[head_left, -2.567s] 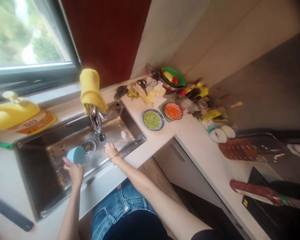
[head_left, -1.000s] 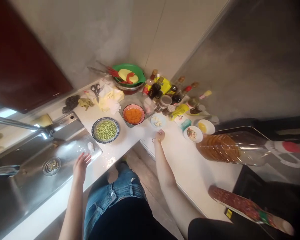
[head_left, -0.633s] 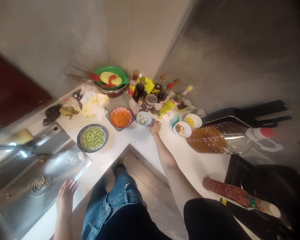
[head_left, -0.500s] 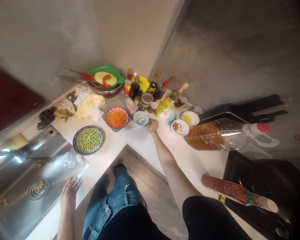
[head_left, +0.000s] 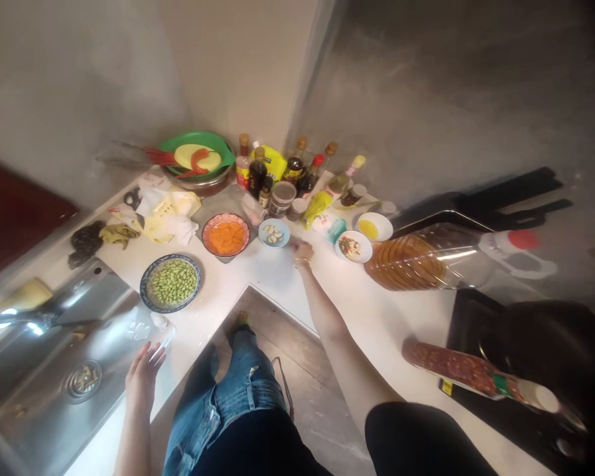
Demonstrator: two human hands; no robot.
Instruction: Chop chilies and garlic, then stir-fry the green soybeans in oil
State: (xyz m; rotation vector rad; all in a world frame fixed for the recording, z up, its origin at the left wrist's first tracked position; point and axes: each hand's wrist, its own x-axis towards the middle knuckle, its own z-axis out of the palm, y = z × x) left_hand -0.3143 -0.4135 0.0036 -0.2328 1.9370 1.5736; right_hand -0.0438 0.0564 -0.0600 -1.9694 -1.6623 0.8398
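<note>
Right hand (head_left: 301, 250): arm stretched forward and nearly straight, bare forearm, a thin bracelet at the wrist; hand low with fingers curled loosely downward. Whether they close on anything cannot be told. Left hand (head_left: 143, 375): held nearer the body, forearm bare and rising from the lower edge of view, palm turned inward, fingers spread and extended, holding nothing. The hands are well apart.

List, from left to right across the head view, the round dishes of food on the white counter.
Blue-rimmed plate of green beans → red patterned bowl of orange carrot pieces → small pale-blue dish of garlic cloves, by the right hand → white dish of chopped bits → white dish of yellow liquid.
</note>
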